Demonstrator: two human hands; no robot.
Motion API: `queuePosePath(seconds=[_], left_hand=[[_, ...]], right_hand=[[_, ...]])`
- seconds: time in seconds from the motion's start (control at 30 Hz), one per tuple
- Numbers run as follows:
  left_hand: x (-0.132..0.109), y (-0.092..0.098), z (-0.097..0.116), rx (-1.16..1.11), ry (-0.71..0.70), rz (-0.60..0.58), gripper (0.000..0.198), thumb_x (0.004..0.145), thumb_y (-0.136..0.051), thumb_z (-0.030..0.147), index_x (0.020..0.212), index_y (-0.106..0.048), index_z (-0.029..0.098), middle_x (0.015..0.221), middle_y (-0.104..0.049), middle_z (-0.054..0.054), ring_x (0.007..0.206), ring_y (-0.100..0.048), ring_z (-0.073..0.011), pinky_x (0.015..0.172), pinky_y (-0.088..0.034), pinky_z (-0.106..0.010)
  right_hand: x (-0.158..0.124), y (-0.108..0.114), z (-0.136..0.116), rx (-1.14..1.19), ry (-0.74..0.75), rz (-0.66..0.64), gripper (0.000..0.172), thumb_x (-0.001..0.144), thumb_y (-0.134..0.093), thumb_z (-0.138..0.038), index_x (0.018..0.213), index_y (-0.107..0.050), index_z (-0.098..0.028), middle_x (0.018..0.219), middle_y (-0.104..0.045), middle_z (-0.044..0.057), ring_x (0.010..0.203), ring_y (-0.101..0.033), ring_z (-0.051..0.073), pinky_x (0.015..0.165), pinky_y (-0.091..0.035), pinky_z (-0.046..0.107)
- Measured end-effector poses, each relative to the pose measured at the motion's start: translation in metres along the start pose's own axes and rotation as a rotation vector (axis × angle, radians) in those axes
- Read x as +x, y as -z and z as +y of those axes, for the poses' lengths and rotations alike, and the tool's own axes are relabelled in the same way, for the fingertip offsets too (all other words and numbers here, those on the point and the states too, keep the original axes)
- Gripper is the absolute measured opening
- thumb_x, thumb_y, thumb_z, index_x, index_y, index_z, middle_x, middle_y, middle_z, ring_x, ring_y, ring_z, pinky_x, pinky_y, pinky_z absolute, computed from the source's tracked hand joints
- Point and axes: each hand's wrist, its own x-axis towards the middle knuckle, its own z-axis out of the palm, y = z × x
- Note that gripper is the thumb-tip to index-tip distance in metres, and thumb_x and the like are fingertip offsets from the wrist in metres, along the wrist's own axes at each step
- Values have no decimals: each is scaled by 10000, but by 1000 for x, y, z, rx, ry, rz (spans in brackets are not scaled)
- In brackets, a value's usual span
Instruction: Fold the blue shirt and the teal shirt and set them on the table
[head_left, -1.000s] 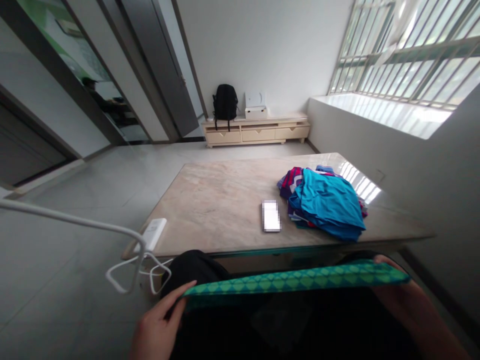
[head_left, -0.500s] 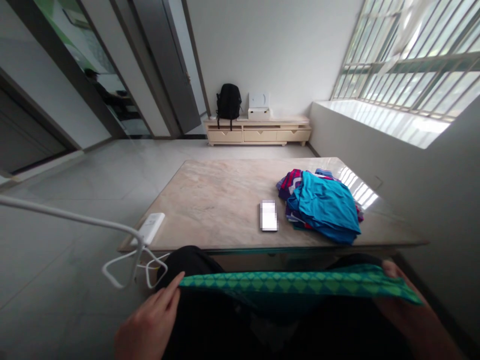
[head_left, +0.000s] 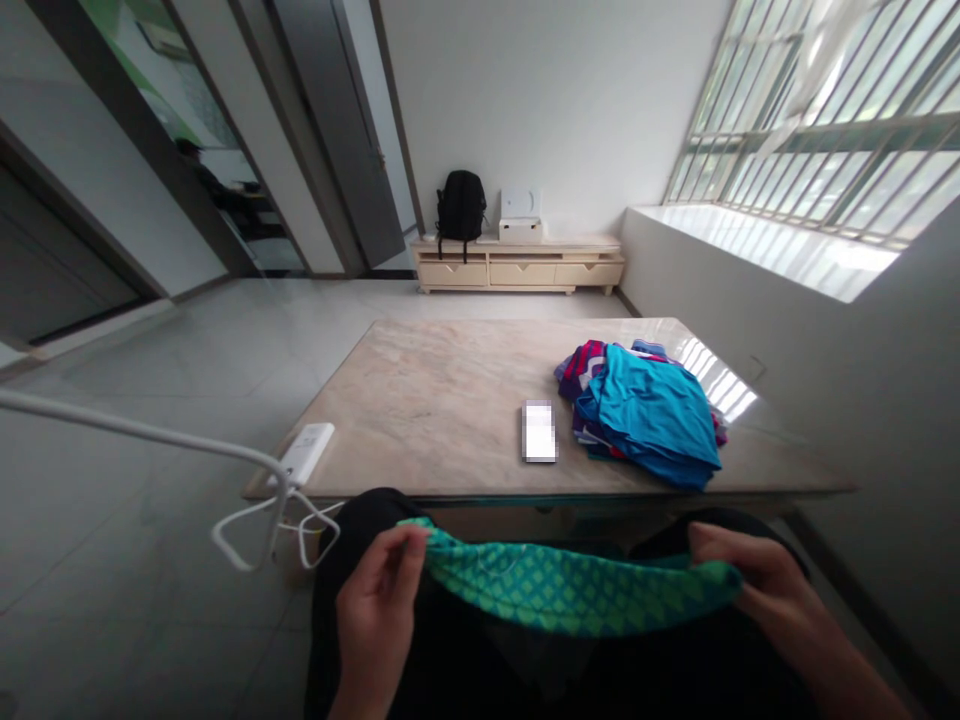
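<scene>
A green and teal patterned piece of cloth (head_left: 570, 590) hangs slack between my two hands, above my lap. Its exact kind of garment cannot be made out. My left hand (head_left: 382, 600) pinches one end between thumb and fingers. The other end is gripped by my right hand (head_left: 757, 570), whose fingertips are partly hidden by the fabric. Beyond my knees, a pile of folded clothes with a bright blue garment (head_left: 652, 410) on top lies on the right of the marble-patterned table (head_left: 435, 400). Left of the pile lies a phone (head_left: 539, 432) with a blurred-out white screen.
A white power strip (head_left: 307, 452) with cables sits at the table's left front corner. A white bent tube (head_left: 150, 432) crosses in from the left. Along the far wall, a low cabinet (head_left: 521, 272) carries a black backpack (head_left: 461, 205) and a white box (head_left: 520, 230). Someone sits beyond the left doorway.
Both hands have come closer together and turned upward. The cloth, stretched nearly straight before, now sags in the middle and shows more of its patterned face.
</scene>
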Motion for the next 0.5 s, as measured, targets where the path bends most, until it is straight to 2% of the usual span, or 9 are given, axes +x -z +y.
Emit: queuePosePath(seconds=[0.07,0.13,0.23,0.3,0.5], left_hand=[[-6,-20,13,-96,30,-72,307,862,-741,492,895,-716,187,844,-746,-40,770,-713,-188,709,-583,-234],[-14,-39,26,-220,92,-184,318,868,-749,481,986,-677,195,885,-737,-43,782,-704,-179,695,-575,-229],[-28,-60,40,-361,204,-354,375,925,-696,475,1179,-607,213,943,-717,-44,842,-693,-172,736,-568,-232],[-37,-67,43,-356,234,-438,403,977,-626,471,1289,-580,219,975,-702,-54,929,-686,-185,826,-566,-259],[-55,-65,29,-165,99,-634,543,1040,-527,388,1562,-418,285,1366,-636,-112,1270,-602,-247,1115,-466,-379]], right_hand=[[10,-17,-12,-45,77,-192,396,907,-685,-544,748,-768,-191,915,-629,99,800,-592,213,716,-485,315],[17,-38,-18,33,78,-284,334,948,-656,-481,815,-769,-197,973,-640,93,846,-593,205,756,-481,300],[21,-70,-17,189,-3,-275,307,941,-675,-481,856,-768,-201,798,-643,51,737,-571,169,658,-452,254],[21,-88,-13,235,-75,-242,258,898,-741,-456,884,-792,-204,793,-682,49,716,-582,159,637,-449,236],[14,-125,-6,409,-149,-148,272,802,-832,-455,851,-795,-190,795,-724,60,705,-616,170,644,-482,251]])
